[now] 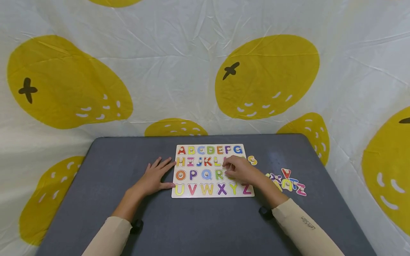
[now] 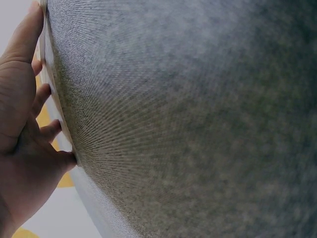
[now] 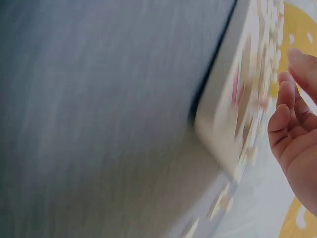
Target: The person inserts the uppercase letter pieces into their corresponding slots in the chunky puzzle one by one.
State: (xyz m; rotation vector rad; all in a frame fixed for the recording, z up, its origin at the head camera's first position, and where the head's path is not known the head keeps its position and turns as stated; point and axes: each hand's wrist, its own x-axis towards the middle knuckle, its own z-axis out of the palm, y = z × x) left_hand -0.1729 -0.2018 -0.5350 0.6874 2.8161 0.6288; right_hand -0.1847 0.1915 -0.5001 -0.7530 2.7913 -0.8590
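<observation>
A wooden alphabet puzzle board (image 1: 213,180) lies flat on the table, with knobbed letters in its upper rows. My left hand (image 1: 156,177) is spread at its left edge, fingertips and thumb touching the rim; the left wrist view also shows these fingers (image 2: 22,39) along the edge. Over the right half of the board hovers my right hand (image 1: 241,169), fingers bent, near the L (image 1: 217,161). A gap shows between its thumb and forefinger, and no letter is visible there in the right wrist view, where the hand (image 3: 299,124) is above the board. It hides several slots.
A loose S piece (image 1: 252,160) lies by the board's upper right edge. Farther right is a loose pile of letters, with a red V (image 1: 286,173) and a pink Z (image 1: 301,189). The dark grey table (image 1: 205,227) ends at a fruit-patterned curtain (image 1: 179,81).
</observation>
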